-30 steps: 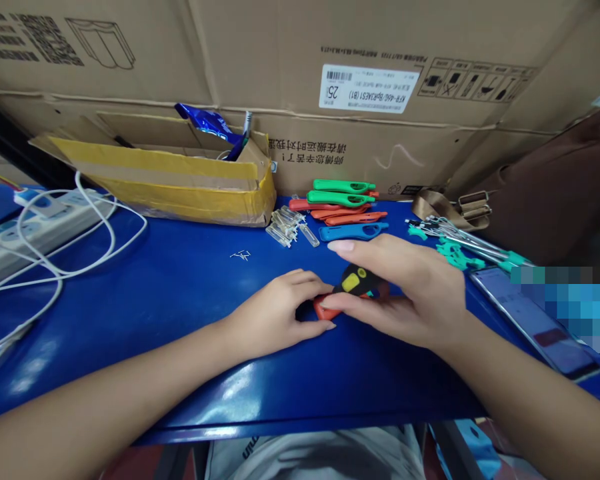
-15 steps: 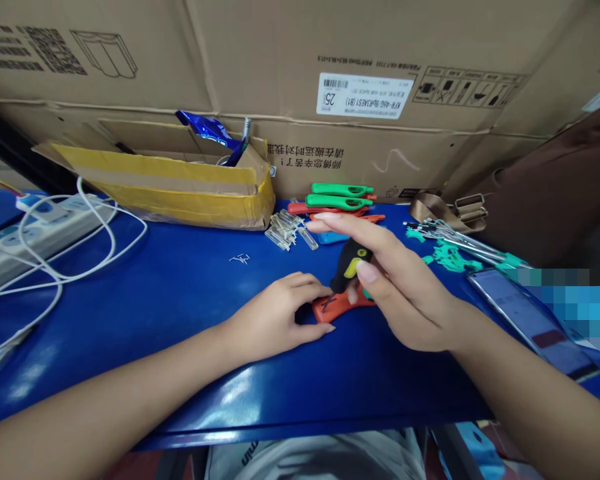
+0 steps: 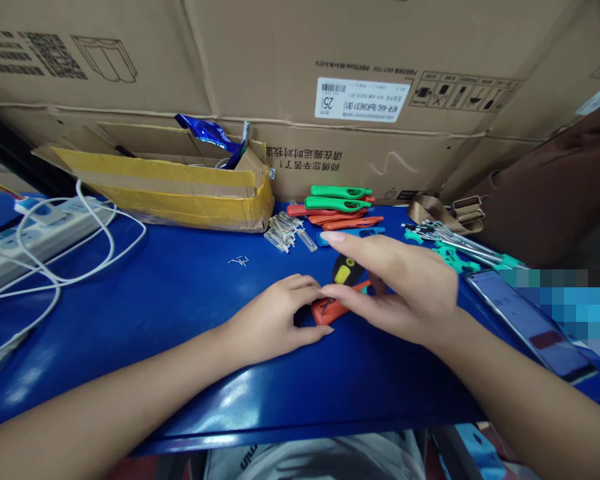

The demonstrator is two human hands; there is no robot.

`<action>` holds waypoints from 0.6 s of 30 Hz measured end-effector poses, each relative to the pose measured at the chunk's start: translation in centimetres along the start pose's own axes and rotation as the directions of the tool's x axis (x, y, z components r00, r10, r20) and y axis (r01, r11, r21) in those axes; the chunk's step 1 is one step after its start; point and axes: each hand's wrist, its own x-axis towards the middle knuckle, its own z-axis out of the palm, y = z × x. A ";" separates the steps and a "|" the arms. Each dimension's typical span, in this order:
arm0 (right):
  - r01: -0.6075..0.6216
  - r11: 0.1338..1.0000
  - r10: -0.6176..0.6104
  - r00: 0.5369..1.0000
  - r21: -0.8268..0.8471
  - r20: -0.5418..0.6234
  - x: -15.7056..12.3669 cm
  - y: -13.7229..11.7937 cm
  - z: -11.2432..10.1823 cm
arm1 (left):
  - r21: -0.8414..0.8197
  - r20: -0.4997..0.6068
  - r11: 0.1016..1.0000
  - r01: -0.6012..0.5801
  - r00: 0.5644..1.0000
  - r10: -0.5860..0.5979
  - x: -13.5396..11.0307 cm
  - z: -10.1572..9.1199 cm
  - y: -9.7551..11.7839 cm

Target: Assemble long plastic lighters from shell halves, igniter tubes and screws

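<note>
Left hand (image 3: 273,320) pinching elongated orange plastic body (image 3: 347,305) on glossy blue tabletop (image 3: 180,287), right hand (image 3: 410,287) closed around black-and-yellow screwdriver handle (image 3: 343,273); slack pinch or off-angle twist could skid the tip leftward.

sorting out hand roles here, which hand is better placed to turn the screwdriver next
Right, most likely: the right hand has the black-and-yellow screwdriver between thumb and fingers, while the left hand holds the end of the orange piece.

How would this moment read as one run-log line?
left hand: pinching orange casing; right hand: around screwdriver; screws: loose on table
</note>
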 end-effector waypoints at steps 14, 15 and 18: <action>0.078 0.973 -0.084 0.996 0.217 0.018 0.3 0.1 0.2 | -0.014 0.008 1.000 0.013 1.000 -0.012 -0.1 0.0 0.0; 0.062 0.956 -0.073 0.997 0.288 0.027 0.3 0.0 0.2 | -0.019 0.002 1.000 0.008 1.000 -0.008 -0.1 0.0 0.0; 0.030 0.980 -0.027 0.999 0.198 -0.020 0.4 -0.1 0.0 | -0.022 0.005 1.000 0.007 1.000 -0.007 -0.1 0.0 -0.1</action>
